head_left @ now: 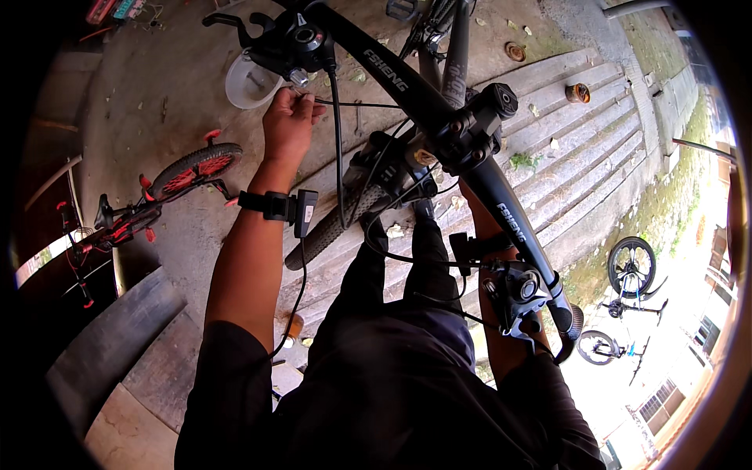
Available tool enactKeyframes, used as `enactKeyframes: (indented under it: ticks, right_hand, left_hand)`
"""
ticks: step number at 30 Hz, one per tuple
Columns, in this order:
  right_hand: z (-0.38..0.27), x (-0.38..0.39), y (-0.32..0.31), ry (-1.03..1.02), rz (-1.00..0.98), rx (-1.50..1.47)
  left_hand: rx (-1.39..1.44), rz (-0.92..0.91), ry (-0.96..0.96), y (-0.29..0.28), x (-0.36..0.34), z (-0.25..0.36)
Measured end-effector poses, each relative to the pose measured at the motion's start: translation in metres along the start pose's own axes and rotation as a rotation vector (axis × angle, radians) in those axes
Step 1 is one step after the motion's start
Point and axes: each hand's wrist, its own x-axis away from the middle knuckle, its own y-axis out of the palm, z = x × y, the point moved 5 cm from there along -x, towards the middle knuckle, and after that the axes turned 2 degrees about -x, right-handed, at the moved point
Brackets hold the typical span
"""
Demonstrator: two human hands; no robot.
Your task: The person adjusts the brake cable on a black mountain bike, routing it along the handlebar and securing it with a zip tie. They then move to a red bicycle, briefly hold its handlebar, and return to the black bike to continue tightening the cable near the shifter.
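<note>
A bicycle's black handlebar point(392, 74) slants across the view in front of me. My left hand point(290, 125) is closed in a pinch on a thin black cable point(356, 104), just below the silver barrel adjuster point(298, 77) of the left brake and shift lever point(301, 37). Its exact grip point is partly hidden by the fingers. My right forearm point(482, 215) passes under the bar, beside the right shifter point(523, 286). Behind the stem point(474, 129) my right hand is out of sight. The front tyre point(325, 239) lies below, left of my legs.
To the left is a red and black bicycle point(196, 168); a white bowl point(251, 82) stands near the left lever. Concrete steps point(576, 133) carry a rusty can point(578, 93). Another bicycle point(627, 313) is upside down at right. Loose cables loop below the handlebar.
</note>
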Motion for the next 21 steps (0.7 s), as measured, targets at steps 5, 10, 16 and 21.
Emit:
enactKeyframes:
  ticks: [5, 10, 16, 21]
  right_hand:
    - [-0.003, -0.006, -0.001, -0.063, 0.064, 0.173]
    - [-0.044, -0.001, -0.007, -0.122, 0.090, 0.351]
    - [-0.045, -0.004, -0.008, -0.218, 0.140, 0.448]
    - [-0.042, 0.001, -0.018, -0.209, 0.103, 0.416]
  left_hand:
    - [0.078, -0.118, -0.037, 0.038, 0.010, -0.006]
    - [0.135, -0.189, -0.101, 0.072, 0.027, -0.016]
    - [0.261, -0.260, -0.155, 0.094, 0.038, -0.051]
    - [0.097, -0.154, -0.178, 0.077, 0.059, -0.054]
